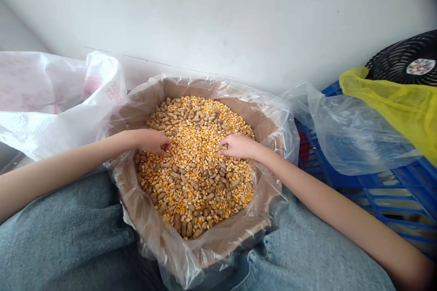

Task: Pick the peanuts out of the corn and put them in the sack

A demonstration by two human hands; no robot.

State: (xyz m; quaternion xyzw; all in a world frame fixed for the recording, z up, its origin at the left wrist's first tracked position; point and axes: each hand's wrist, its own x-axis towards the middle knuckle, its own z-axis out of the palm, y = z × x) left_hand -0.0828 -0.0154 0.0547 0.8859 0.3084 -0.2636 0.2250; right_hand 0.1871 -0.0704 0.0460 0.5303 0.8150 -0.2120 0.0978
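Observation:
A cardboard box (139,111) lined with a clear plastic bag (201,259) stands between my knees. Inside it, yellow and white corn kernels (196,145) lie mixed with unshelled peanuts (218,179). My left hand (152,141) is over the left side of the mix, its fingers curled closed; what they hold, if anything, is hidden. Across from it, my right hand (239,146) is pinched at the right side, with what looks like a peanut (225,146) between thumb and fingers. Both hands are low, close to the kernels.
A white woven sack (61,118) lies to the left. On the right is a blue plastic crate (385,191) with a clear plastic bag (358,136), a yellow bag (403,104) and a black fan (404,61) on or by it. A white wall (211,18) rises behind the box.

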